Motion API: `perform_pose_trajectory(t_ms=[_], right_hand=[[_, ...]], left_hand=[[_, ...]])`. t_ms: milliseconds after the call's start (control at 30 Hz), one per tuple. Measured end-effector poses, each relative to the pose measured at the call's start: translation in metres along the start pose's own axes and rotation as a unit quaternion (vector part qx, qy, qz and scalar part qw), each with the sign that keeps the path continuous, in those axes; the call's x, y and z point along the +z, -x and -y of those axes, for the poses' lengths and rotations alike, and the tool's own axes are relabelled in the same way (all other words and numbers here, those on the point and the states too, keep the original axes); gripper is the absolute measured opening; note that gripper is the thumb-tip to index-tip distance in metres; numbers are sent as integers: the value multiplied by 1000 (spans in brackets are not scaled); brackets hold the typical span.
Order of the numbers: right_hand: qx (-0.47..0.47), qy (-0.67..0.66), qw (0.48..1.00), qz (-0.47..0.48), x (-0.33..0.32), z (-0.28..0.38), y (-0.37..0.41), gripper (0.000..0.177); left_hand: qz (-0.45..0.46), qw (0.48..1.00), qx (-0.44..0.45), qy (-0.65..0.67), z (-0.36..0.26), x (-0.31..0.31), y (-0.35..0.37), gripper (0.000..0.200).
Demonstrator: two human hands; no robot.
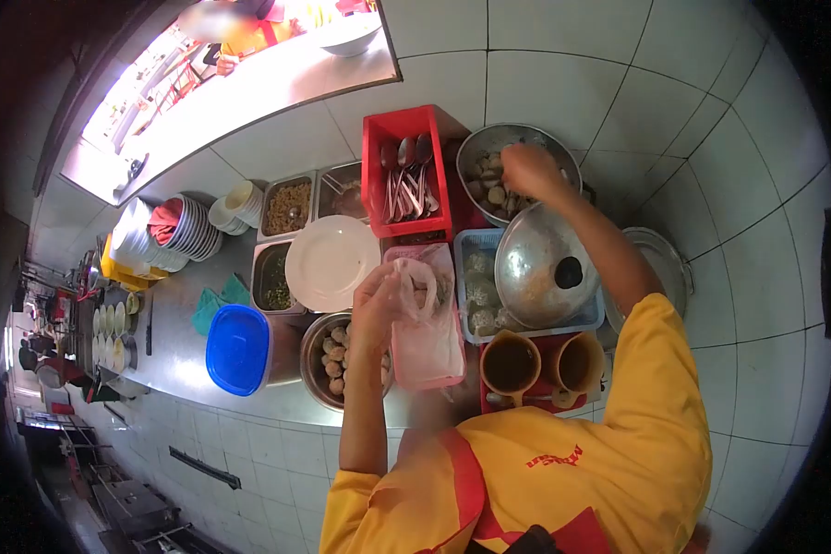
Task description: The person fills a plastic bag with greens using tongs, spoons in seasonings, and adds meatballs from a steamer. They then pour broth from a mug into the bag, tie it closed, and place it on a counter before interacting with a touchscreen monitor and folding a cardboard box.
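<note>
My left hand [374, 303] grips the edge of a clear plastic bag [419, 288] with a few roundish pieces inside. The bag hangs over a pink tray [427, 355] lined with plastic. At the back, my right hand [532, 173] reaches into a metal pot [565, 148] of pale meatballs [497, 195]. Its fingers are closed and point down, and whatever they hold is hidden. A domed metal lid [537, 268] with a black knob leans below the pot, over a blue basket [471, 242] holding bagged pale food. Beside my left forearm stands a metal bowl of meatballs [334, 357].
A red cutlery box [370, 175] and a white plate [332, 263] sit between metal food pans. Two brown jugs [510, 366] stand at the near right. A blue-lidded tub [238, 349] and stacked bowls [194, 231] are left. Another person [249, 37] is beyond the serving window.
</note>
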State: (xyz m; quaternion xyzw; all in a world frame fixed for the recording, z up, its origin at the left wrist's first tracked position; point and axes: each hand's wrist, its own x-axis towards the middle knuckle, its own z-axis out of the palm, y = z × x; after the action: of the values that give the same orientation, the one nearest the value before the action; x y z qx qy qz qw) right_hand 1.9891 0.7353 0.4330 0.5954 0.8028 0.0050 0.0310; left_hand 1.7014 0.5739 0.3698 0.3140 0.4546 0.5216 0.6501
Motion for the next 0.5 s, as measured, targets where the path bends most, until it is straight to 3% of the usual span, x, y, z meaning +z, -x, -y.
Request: perform_pose_trajectory(t_ms=[67, 133, 200, 267, 300, 333, 433, 500], right_hand=[[12, -10, 994, -109, -19, 2, 19, 20], [-27, -63, 992, -108, -49, 16, 50, 19], [-85, -185, 979, -30, -71, 42, 77, 18], [-173, -166, 970, -41, -55, 72, 96, 19], [-182, -138, 973, 40, -44, 87, 98, 21], [-207, -128, 968, 57, -33, 102, 102, 24], [-212, -184, 958, 60, -8, 114, 105, 27], [-160, -147, 975, 54, -24, 91, 96, 32]], left_hand=[[-6, 1000, 9, -12, 1, -3, -2, 22], [2, 1000, -10, -13, -1, -5, 0, 22], [3, 1000, -7, -8, -6, 0, 2, 22], [14, 1000, -7, -5, -7, 5, 5, 22], [0, 1000, 1, 3, -7, 7, 5, 22], [-13, 1000, 9, 11, -6, 10, 5, 22], [-4, 1000, 21, -3, 1, -4, 0, 23], [-13, 1000, 14, 6, -4, 2, 4, 24]])
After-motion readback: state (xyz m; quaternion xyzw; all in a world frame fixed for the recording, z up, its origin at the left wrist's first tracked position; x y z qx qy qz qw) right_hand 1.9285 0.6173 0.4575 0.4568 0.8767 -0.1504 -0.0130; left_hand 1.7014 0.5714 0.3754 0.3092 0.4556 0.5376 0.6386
